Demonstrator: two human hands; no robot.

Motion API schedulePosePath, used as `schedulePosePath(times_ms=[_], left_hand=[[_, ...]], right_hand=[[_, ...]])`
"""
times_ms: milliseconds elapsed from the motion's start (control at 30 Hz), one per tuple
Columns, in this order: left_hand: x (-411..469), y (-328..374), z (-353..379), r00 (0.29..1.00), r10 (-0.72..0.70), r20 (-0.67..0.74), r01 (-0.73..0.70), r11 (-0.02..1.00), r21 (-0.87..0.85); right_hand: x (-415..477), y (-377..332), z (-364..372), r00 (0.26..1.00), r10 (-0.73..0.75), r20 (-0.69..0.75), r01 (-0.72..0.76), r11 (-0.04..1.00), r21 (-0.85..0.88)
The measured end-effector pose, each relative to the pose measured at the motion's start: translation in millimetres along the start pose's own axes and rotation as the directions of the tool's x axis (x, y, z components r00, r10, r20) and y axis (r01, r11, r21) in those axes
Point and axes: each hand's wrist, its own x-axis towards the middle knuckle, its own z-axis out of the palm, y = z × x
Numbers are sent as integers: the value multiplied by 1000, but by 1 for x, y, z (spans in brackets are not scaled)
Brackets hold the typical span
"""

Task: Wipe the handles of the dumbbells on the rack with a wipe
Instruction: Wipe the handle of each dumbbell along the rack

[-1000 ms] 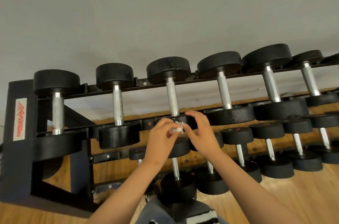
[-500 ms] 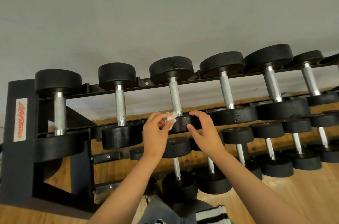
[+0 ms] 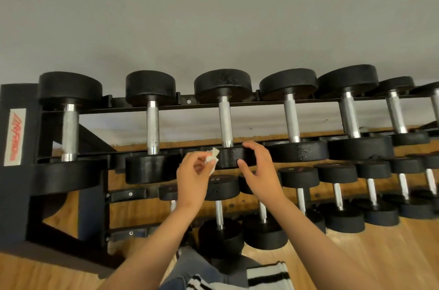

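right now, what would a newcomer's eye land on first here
The row of black dumbbells with shiny metal handles along the top shelf of the rack, filling the middle of the view. Next, the left hand pinching a small white wipe just below the third dumbbell's handle, with the right hand loosely curved beside it in front of that dumbbell's near head.

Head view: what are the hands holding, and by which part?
Left hand pinches the white wipe by its lower edge. Right hand curves at the third dumbbell's near head; whether it grips cannot be told.

Knurled metal handles; matt, seemingly rubber heads.
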Motion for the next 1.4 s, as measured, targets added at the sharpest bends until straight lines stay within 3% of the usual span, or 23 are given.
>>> schedulePosePath(times_ms=[267,800,1400], left_hand=[[21,-9,-3,1000,-9,-9,9,1000,16],[0,-30,13,974,-153,-166,145,988,-62],[30,-41,16,937,-332,-106,319,940,-117]], right_hand=[[0,1,2,1000,15,0,-15,1000,-15],[0,-1,2,998,57,11,-57,998,-15],[1,-2,1,998,65,17,-64,998,-26]])
